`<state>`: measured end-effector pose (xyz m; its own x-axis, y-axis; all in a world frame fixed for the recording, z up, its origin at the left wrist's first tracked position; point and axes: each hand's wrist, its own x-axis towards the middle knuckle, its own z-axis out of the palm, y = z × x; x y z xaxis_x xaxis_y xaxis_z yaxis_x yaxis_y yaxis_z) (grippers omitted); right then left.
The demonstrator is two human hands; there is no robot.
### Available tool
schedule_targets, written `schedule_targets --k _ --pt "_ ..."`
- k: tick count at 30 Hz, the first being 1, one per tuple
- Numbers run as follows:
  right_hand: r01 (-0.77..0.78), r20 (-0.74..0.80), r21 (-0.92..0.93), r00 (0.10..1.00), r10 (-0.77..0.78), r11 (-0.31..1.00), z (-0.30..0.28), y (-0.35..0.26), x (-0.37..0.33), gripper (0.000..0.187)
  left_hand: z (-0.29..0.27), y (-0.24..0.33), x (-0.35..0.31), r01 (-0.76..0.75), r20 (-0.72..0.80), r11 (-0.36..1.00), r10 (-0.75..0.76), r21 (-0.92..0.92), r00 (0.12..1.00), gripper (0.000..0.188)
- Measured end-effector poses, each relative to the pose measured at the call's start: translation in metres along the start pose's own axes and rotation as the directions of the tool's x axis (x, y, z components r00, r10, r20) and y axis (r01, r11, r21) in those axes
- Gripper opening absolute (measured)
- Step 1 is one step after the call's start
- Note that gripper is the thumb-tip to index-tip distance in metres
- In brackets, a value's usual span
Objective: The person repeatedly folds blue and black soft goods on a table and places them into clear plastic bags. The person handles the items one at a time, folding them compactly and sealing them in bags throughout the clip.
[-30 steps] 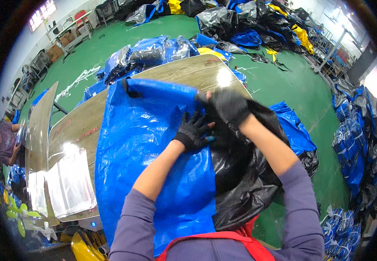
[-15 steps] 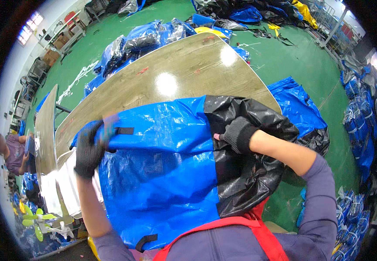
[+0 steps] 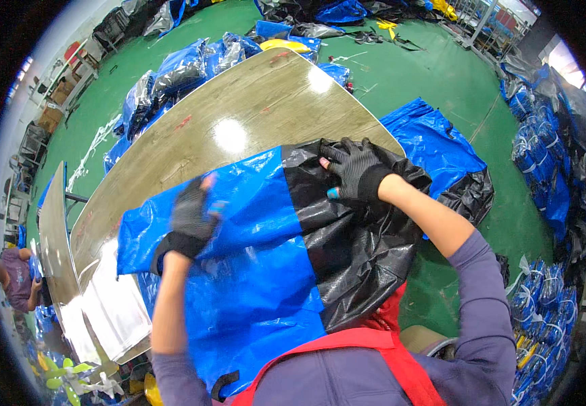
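At the near edge, a small black webbing strap [image 3: 225,382] sticks out from the blue part of the large blue-and-black glossy woven-plastic sheet [image 3: 252,298], close to the person's red apron strap [image 3: 343,338]. The sheet lies folded over the near part of the wood-grain tabletop [image 3: 259,88], its slack spreading toward the body. That slack could catch on the apron or drag the whole piece nearer, since the plastic looks slippery. The black end is rumpled, so pressing there might set creases or skew the fold. The loose blue corner at the left lies beside the clear plastic sheets [image 3: 113,308] and could snag or push them.

The left hand [image 3: 191,220], in a black ribbed knit glove, is over the blue part; motion blur hides its fingertips, so whether it pinches the plastic or only brushes it cannot be told. The right hand [image 3: 357,172], gloved alike, rests palm down on the black part with fingers spread wide, seemingly pressing rather than gripping.

Beyond the tabletop's right edge lies a crumpled blue-and-black plastic piece [image 3: 435,142]; past its far edge, shiny blue plastic bundles [image 3: 178,71] sit on the green floor [image 3: 441,74].
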<state>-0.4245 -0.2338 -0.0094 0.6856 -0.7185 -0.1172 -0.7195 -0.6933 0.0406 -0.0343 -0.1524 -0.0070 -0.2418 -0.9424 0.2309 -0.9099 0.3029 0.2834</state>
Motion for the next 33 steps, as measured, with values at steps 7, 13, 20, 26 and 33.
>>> schedule_targets --k 7,13,20,26,33 --pt "-0.478 0.228 0.171 0.87 0.437 0.862 -0.05 0.035 0.007 0.082 0.08 0.052 0.006 -0.185 0.224 0.956 0.133 0.23 0.966 0.074" --pt "0.033 -0.396 -0.113 0.915 -0.075 0.993 -0.058 0.014 0.072 0.063 0.071 0.027 0.015 -0.106 0.119 0.959 0.076 0.263 0.99 0.078" --pt "0.053 -0.059 -0.1 0.996 -0.059 0.994 0.017 0.012 0.06 0.068 -0.03 -0.089 -0.082 0.291 0.247 0.815 -0.457 0.501 0.855 0.077" --pt "0.337 0.142 0.202 0.919 -0.368 0.92 -0.095 -0.026 -0.028 0.067 0.006 0.028 0.016 -0.314 -0.018 0.948 0.315 0.055 0.949 0.056" --pt "0.36 -0.282 0.265 0.916 -0.285 0.894 -0.066 -0.06 -0.138 0.028 0.081 0.136 0.063 -0.592 0.245 0.804 0.587 -0.062 0.771 0.086"
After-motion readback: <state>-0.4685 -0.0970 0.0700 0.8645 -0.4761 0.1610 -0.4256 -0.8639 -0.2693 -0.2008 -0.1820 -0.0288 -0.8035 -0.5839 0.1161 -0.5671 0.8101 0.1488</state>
